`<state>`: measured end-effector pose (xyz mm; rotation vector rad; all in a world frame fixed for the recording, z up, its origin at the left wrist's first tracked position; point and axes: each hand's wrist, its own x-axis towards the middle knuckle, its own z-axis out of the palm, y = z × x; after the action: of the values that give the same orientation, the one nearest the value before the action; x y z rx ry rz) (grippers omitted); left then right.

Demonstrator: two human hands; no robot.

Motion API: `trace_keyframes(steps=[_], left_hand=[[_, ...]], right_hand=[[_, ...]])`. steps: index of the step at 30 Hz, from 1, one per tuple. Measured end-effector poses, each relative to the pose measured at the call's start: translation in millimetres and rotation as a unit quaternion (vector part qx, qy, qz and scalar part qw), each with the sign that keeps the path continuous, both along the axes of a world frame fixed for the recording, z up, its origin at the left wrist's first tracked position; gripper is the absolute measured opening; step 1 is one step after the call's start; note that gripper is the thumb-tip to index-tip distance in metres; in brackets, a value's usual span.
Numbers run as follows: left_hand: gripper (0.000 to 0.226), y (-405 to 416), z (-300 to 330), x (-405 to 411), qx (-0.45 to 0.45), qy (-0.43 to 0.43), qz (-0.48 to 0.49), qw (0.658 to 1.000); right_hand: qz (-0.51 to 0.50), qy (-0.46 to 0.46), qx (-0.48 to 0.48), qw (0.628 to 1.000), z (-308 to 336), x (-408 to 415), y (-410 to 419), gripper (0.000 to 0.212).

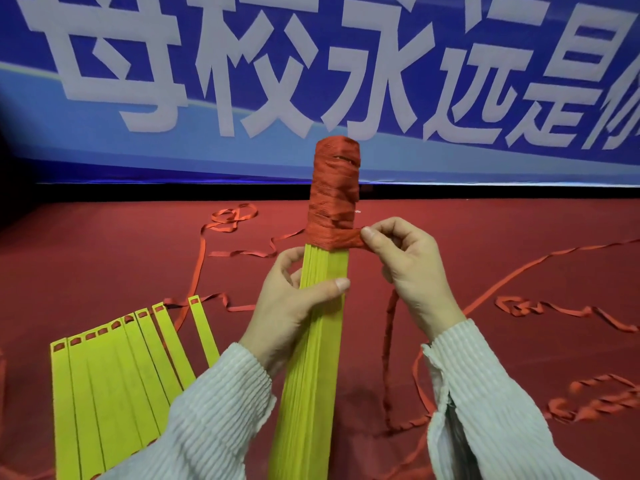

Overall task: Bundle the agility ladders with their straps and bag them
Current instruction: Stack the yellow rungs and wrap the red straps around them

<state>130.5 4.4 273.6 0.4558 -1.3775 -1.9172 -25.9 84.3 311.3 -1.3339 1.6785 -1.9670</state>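
bundle: a stack of yellow rungs [313, 327] is being held upright and slightly tilted, its long axis running from the bottom edge of the view up toward the blue banner [138, 64]; its lower end is out of view.
wrapped part: the top of the stack is being covered by turns of red strap [335, 192], reaching down to just above the left hand's grip.
left hand: the left hand [294, 306] is being kept clenched around the bare yellow part, thumb across the front face, fingers curled behind, just below the lowest turn.
right hand: the right hand [405, 261] is being used to pinch the strap's free run between thumb and forefinger, just right of the stack and level with the lowest turn.
key relation: the pinched strap is being held roughly square to the stack's long axis, leaving it sideways to the right; the right hand is nearer the wrap's lower edge, the left is nearer the bare rungs below.
strap slack: a twisted tail [389, 341] is hanging down from under the right hand, and more is lying in loops on the red floor [104, 254].
likely next move: it is judged that the strap is to be carried round behind the stack for another turn lower down, while the stack is being steadied from below.
second ladder: another set of yellow rungs [114, 372] is lying fanned on the floor at lower left, not yet bundled.
bag: none is being shown.
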Motion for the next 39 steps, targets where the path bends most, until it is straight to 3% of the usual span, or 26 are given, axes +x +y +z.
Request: trace_keyframes(steps=[8,12,14,19,21,25,29,32,37,39], left_hand=[[0.039,-6,-4,0,0.005,0.030,-0.037,0.999],[0.060,-9,-3,2,0.042,0.057,-0.119,0.990],[0.057,-8,-4,4,0.035,0.056,-0.155,0.986],[0.059,8,-3,-4,-0.121,-0.033,-0.078,0.989],[0.044,10,-8,-11,-0.122,-0.053,-0.002,0.991],[0.036,7,-10,-11,-0.017,-0.030,0.019,0.999],[0.044,-3,-5,-3,-0.008,0.017,0.038,0.999],[0.062,-2,-1,-2,-0.018,0.025,0.006,1.000],[0.032,-4,0,3,-0.042,0.012,-0.039,0.998],[0.032,-6,0,4,-0.031,0.024,-0.063,0.997]], right_hand=[[0.010,-0.023,-0.024,0.999,6,5,2,0.016],[0.072,-0.079,-0.005,0.994,8,14,4,0.015],[0.114,-0.115,-0.006,0.987,7,21,4,0.018],[0.042,-0.054,-0.032,0.997,5,29,-2,0.036],[0.017,0.008,0.000,1.000,3,24,-4,0.047],[0.085,-0.019,0.039,0.995,8,2,8,0.023],[0.056,-0.031,0.037,0.997,9,-6,14,0.008],[0.051,-0.079,0.021,0.995,5,-7,12,0.009],[0.089,-0.128,0.020,0.988,3,-9,10,0.012],[0.093,-0.136,0.015,0.986,3,-9,10,0.013]])
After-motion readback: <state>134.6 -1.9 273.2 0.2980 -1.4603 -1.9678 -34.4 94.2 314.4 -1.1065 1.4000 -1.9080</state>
